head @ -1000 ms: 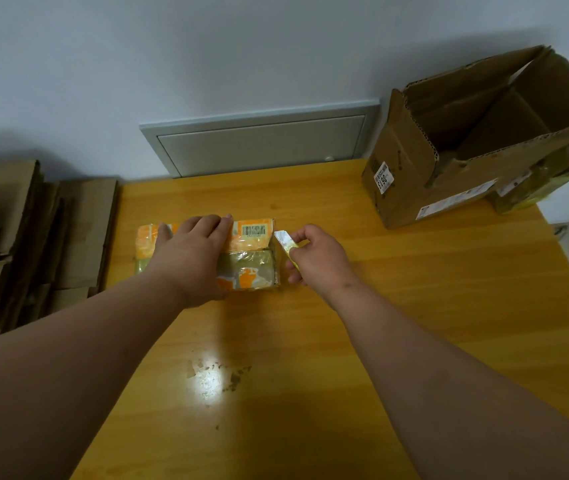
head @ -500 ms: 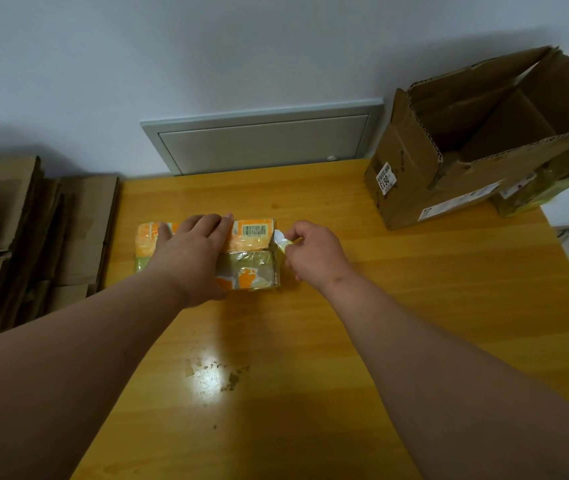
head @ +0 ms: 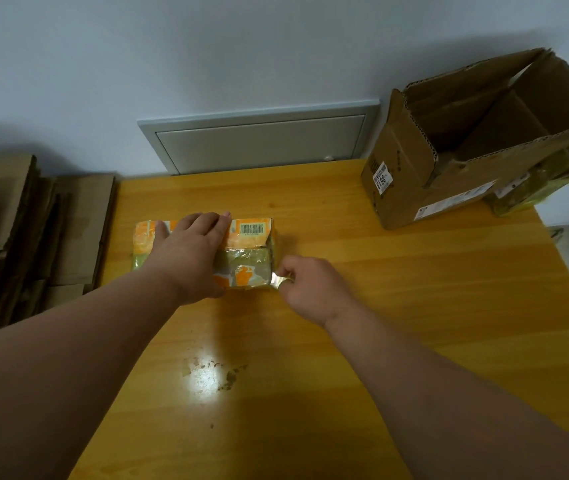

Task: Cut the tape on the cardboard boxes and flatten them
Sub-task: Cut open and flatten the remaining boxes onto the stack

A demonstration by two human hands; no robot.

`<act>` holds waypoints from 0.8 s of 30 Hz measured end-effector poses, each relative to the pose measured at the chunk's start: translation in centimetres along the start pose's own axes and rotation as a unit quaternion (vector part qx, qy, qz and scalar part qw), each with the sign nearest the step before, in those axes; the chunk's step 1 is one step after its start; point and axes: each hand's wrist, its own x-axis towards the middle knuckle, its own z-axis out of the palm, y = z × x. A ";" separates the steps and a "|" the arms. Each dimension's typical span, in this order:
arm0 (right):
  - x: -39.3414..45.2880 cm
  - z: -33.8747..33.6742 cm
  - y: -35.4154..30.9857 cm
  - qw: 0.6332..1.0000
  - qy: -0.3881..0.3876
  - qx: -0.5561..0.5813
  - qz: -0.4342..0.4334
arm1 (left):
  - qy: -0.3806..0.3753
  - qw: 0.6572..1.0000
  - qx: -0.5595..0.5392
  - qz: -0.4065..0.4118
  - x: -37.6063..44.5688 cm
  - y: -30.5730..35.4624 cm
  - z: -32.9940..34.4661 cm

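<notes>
One orange box (head: 252,233) under flat left hand (head: 189,258); right hand (head: 307,285) pinches probably tape (head: 278,280); big carton (head: 477,140) open, contents unclear.

Open brown box (head: 456,161) blocks the table's (head: 362,306) far-right corner.

Box (head: 203,251): orange and white print, olive-green taped band, black barcode on a white label. Counter (head: 380,306): honey-yellow wood grain. Carton (head: 466,143) at 2 o'clock: plain brown, white labels. Wall panel (head: 259,140): light grey. Flat cardboard (head: 34,230) at 9 o'clock: brown.
</notes>
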 end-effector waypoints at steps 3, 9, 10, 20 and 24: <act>-1.4 1.5 0.7 0.998 0.028 0.050 0.009 | 0.002 1.000 0.000 0.000 0.1 -0.1 0.1; -1.0 1.0 0.6 0.987 0.109 0.106 0.057 | 0.011 1.000 0.011 -0.005 -0.1 -0.1 0.0; -0.8 0.5 0.7 0.979 0.140 0.127 0.074 | 0.015 1.000 0.015 -0.003 -0.1 -0.2 0.0; 0.1 0.0 -2.2 0.986 0.116 0.098 0.065 | 0.060 0.997 0.002 -0.057 -1.0 1.7 0.1; 0.2 -0.8 -1.9 0.990 0.111 0.042 0.075 | 0.015 0.997 -0.072 -0.040 -2.0 -0.1 0.9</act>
